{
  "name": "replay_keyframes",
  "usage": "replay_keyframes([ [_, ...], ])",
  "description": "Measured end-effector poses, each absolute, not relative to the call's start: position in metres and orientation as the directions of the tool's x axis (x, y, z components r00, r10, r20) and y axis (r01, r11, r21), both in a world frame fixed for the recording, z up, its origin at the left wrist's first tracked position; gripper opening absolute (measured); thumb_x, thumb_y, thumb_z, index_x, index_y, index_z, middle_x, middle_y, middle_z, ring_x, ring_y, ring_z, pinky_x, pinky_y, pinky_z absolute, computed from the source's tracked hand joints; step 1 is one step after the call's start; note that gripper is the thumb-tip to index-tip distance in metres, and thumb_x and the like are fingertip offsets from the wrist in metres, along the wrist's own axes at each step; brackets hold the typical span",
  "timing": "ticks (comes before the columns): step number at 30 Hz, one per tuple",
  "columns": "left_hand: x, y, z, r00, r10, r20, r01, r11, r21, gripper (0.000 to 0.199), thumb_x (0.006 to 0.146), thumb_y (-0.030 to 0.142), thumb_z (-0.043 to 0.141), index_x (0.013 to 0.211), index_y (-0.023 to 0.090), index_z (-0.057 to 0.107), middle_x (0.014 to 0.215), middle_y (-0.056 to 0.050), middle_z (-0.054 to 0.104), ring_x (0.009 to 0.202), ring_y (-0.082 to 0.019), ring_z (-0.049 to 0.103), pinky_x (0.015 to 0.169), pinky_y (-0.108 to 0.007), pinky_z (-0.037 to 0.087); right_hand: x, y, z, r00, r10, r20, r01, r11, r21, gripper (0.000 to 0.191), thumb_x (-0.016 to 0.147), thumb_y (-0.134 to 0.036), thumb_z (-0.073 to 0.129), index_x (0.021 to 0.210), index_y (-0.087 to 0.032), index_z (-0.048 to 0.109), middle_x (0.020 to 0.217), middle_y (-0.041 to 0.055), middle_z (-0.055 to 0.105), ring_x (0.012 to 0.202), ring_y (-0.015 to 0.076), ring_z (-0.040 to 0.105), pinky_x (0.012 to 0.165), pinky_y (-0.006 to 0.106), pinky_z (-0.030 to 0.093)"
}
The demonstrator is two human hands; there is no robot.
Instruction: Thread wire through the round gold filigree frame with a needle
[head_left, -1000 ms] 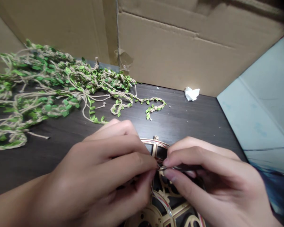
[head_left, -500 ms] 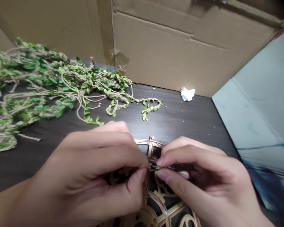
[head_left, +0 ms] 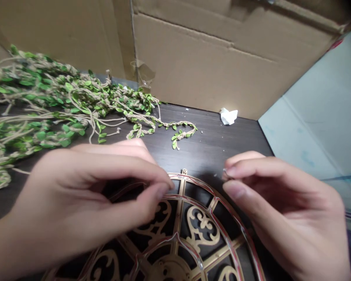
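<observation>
A round gold-coloured openwork frame (head_left: 179, 218) with scroll ornaments lies on the dark tabletop below my hands. Thin red and white wires run along its rings. My left hand (head_left: 105, 187) hovers over the frame's upper left, thumb and index finger pinched together; whatever is between them is hidden. To the right, clear of the frame's upper rim, my right hand (head_left: 280, 207) pinches with thumb and index finger. A tiny pale bit shows at those fingertips, too small to name. My hands are well apart from each other.
Braided cord garlands with green leaves (head_left: 61, 97) are heaped at the left and back. A cardboard box (head_left: 193, 58) stands behind them. A crumpled white paper piece (head_left: 228, 116) lies near its base. A pale blue panel (head_left: 316, 117) rises at the right.
My hands have separated: the right moved up and right, the left moved left. More of the round frame now shows between them. A thin strand seen between the fingertips earlier no longer spans them.
</observation>
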State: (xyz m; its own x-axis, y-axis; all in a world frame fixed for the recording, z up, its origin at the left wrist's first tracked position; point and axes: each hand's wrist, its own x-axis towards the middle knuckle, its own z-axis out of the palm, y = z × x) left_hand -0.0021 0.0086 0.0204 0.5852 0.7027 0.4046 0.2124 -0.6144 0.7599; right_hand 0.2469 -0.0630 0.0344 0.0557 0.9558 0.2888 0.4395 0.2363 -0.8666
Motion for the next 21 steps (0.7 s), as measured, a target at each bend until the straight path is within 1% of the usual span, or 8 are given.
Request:
replay_keyframes([
  [3, -0.004, 0.015, 0.02, 0.536, 0.707, 0.462, 0.34, -0.681, 0.648, 0.011, 0.08, 0.021, 0.076, 0.087, 0.029, 0.077, 0.082, 0.003, 0.072, 0.076, -0.016, 0.066, 0.066, -0.033, 0.055, 0.254, -0.058, 0.032, 0.04, 0.965, 0.261, 0.491, 0.209, -0.846, 0.01, 0.089, -0.021, 0.074, 0.096, -0.028, 0.074, 0.096, -0.0004, 0.073, 0.081, 0.0112, 0.068, 0.049, 0.017, 0.047],
  [5, -0.004, 0.017, 0.021, 0.535, 0.702, 0.47, 0.393, -0.7, 0.596, 0.008, 0.08, 0.023, 0.074, 0.082, 0.03, 0.076, 0.078, 0.004, 0.071, 0.075, -0.016, 0.065, 0.068, -0.035, 0.054, 0.259, -0.055, 0.029, 0.011, 0.969, 0.245, 0.533, 0.202, -0.822, 0.011, 0.089, -0.022, 0.075, 0.097, -0.03, 0.074, 0.096, -0.0019, 0.074, 0.08, 0.0107, 0.069, 0.052, 0.018, 0.048],
  [9, -0.005, 0.017, 0.02, 0.561, 0.694, 0.451, 0.461, -0.715, 0.527, 0.007, 0.08, 0.027, 0.073, 0.084, 0.032, 0.076, 0.079, 0.004, 0.071, 0.074, -0.017, 0.065, 0.069, -0.038, 0.051, 0.269, -0.05, 0.028, -0.041, 0.974, 0.222, 0.65, 0.195, -0.734, 0.016, 0.089, -0.024, 0.075, 0.102, -0.033, 0.074, 0.096, -0.0051, 0.075, 0.08, 0.0101, 0.07, 0.064, 0.02, 0.053],
  [13, -0.007, 0.018, 0.016, 0.545, 0.704, 0.455, 0.505, -0.709, 0.493, 0.002, 0.08, 0.031, 0.073, 0.081, 0.032, 0.072, 0.083, 0.004, 0.07, 0.079, -0.019, 0.064, 0.073, -0.039, 0.05, 0.276, -0.047, 0.034, -0.107, 0.974, 0.198, 0.746, 0.21, -0.631, 0.01, 0.091, -0.024, 0.072, 0.098, -0.031, 0.074, 0.091, -0.0053, 0.074, 0.078, 0.0104, 0.069, 0.066, 0.022, 0.052],
  [15, -0.007, 0.018, 0.014, 0.552, 0.695, 0.461, 0.523, -0.719, 0.458, 0.003, 0.082, 0.031, 0.073, 0.084, 0.031, 0.07, 0.086, 0.003, 0.07, 0.083, -0.019, 0.064, 0.077, -0.039, 0.05, 0.278, -0.046, 0.037, -0.146, 0.971, 0.189, 0.777, 0.23, -0.585, 0.006, 0.091, -0.024, 0.071, 0.095, -0.028, 0.074, 0.088, -0.0036, 0.073, 0.075, 0.0108, 0.067, 0.066, 0.023, 0.052],
  [17, -0.006, 0.02, 0.012, 0.582, 0.678, 0.45, 0.539, -0.735, 0.411, 0.006, 0.086, 0.03, 0.07, 0.092, 0.03, 0.07, 0.093, 0.003, 0.071, 0.089, -0.019, 0.064, 0.082, -0.038, 0.049, 0.278, -0.046, 0.04, -0.214, 0.959, 0.186, 0.78, 0.282, -0.559, 0.005, 0.091, -0.022, 0.069, 0.093, -0.025, 0.074, 0.087, -0.0012, 0.072, 0.074, 0.0116, 0.066, 0.065, 0.024, 0.051],
  [19, -0.005, 0.02, 0.011, 0.622, 0.661, 0.42, 0.54, -0.75, 0.382, 0.011, 0.091, 0.031, 0.064, 0.1, 0.031, 0.07, 0.098, 0.003, 0.072, 0.094, -0.02, 0.064, 0.086, -0.037, 0.047, 0.278, -0.046, 0.041, -0.292, 0.94, 0.175, 0.757, 0.339, -0.558, 0.007, 0.091, -0.018, 0.068, 0.094, -0.022, 0.073, 0.088, 0.0008, 0.071, 0.076, 0.0124, 0.065, 0.066, 0.025, 0.051],
  [21, -0.006, 0.021, 0.01, 0.637, 0.658, 0.402, 0.538, -0.753, 0.379, 0.011, 0.093, 0.032, 0.062, 0.1, 0.031, 0.07, 0.097, 0.003, 0.072, 0.093, -0.019, 0.063, 0.086, -0.037, 0.045, 0.28, -0.047, 0.04, -0.351, 0.922, 0.165, 0.73, 0.379, -0.569, 0.011, 0.09, -0.015, 0.068, 0.098, -0.021, 0.072, 0.091, 0.0025, 0.071, 0.078, 0.0133, 0.065, 0.068, 0.026, 0.052],
])
